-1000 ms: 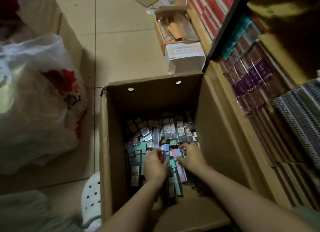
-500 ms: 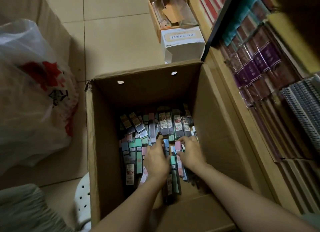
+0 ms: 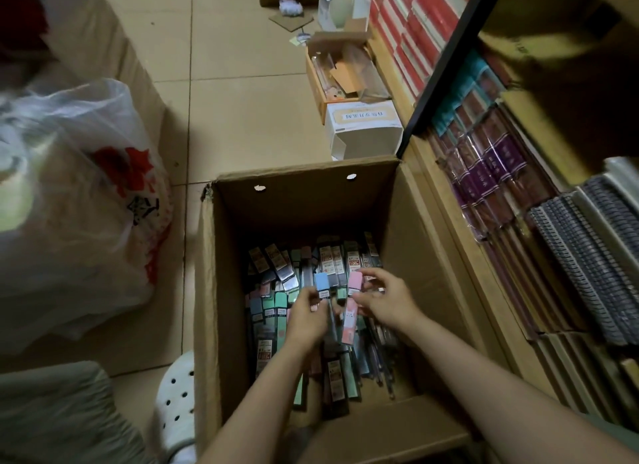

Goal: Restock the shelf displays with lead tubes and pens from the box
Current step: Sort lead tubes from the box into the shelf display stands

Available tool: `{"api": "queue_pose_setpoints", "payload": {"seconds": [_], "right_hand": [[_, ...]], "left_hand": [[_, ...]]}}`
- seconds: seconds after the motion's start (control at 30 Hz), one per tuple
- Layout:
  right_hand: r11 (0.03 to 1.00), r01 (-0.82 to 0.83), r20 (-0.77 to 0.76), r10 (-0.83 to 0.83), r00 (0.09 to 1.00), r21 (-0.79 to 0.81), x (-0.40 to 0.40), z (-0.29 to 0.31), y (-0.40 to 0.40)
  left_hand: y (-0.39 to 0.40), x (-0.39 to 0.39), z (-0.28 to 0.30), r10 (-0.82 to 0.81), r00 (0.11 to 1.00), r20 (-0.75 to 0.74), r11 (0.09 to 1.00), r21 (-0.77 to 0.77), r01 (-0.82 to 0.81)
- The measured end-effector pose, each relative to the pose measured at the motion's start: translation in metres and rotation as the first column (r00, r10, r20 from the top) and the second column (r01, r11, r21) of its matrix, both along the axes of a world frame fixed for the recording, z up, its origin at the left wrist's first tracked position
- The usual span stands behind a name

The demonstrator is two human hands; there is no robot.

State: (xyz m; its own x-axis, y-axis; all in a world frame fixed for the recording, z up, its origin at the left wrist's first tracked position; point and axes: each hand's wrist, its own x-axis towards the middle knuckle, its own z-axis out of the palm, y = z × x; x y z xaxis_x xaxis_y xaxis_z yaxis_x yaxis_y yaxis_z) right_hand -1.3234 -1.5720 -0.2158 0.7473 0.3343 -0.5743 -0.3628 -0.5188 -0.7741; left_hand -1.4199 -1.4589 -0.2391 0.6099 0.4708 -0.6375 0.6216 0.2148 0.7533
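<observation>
An open cardboard box (image 3: 304, 204) stands on the floor, its bottom covered with several lead tubes (image 3: 276, 311) in green, grey, pink and blue. My left hand (image 3: 306, 316) pinches a blue-capped lead tube (image 3: 322, 283) lifted above the pile. My right hand (image 3: 385, 299) holds a pink-capped lead tube (image 3: 353, 302) beside it. Both tubes stand nearly upright inside the box. The wooden shelf (image 3: 446, 200) with displays rises directly right of the box.
Purple-wrapped packs (image 3: 484, 173) and spiral notebooks (image 3: 587, 256) fill the shelf. A white carton (image 3: 363, 128) and an open small box (image 3: 340, 79) sit on the floor behind the box. A plastic bag (image 3: 76, 204) lies left, and a white perforated stool (image 3: 176, 405) stands at the near left.
Both hands were down among the tubes. Now they have risen, the left with a blue-capped tube and the right with a pink-capped one.
</observation>
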Motion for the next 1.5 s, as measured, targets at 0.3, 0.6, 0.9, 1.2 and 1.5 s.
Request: {"api": "queue_pose_setpoints", "payload": {"seconds": [0.3, 0.6, 0.9, 1.2, 1.5], "right_hand": [[0.989, -0.131, 0.131, 0.139, 0.982, -0.070, -0.002, 0.008, 0.026], [0.653, -0.307, 0.144, 0.542, 0.828, -0.692, 0.041, -0.040, 0.049], [0.729, -0.142, 0.379, 0.500, 0.779, -0.670, -0.004, -0.060, 0.039], [0.886, -0.032, 0.401, 0.241, 0.884, -0.462, 0.022, -0.053, 0.041], [0.963, 0.100, 0.206, -0.047, 0.978, -0.252, 0.018, -0.033, 0.032]], "left_hand": [[-0.001, -0.007, 0.010, 0.125, 0.980, 0.153, 0.940, -0.335, -0.067], [0.017, 0.014, -0.006, 0.303, 0.943, 0.141, 0.914, -0.322, -0.246], [0.016, 0.024, -0.024, 0.311, 0.946, 0.095, 0.926, -0.256, -0.279], [0.010, 0.014, -0.028, 0.250, 0.968, 0.027, 0.948, -0.211, -0.239], [0.012, 0.017, -0.004, 0.198, 0.978, 0.072, 0.971, -0.149, -0.185]]}}
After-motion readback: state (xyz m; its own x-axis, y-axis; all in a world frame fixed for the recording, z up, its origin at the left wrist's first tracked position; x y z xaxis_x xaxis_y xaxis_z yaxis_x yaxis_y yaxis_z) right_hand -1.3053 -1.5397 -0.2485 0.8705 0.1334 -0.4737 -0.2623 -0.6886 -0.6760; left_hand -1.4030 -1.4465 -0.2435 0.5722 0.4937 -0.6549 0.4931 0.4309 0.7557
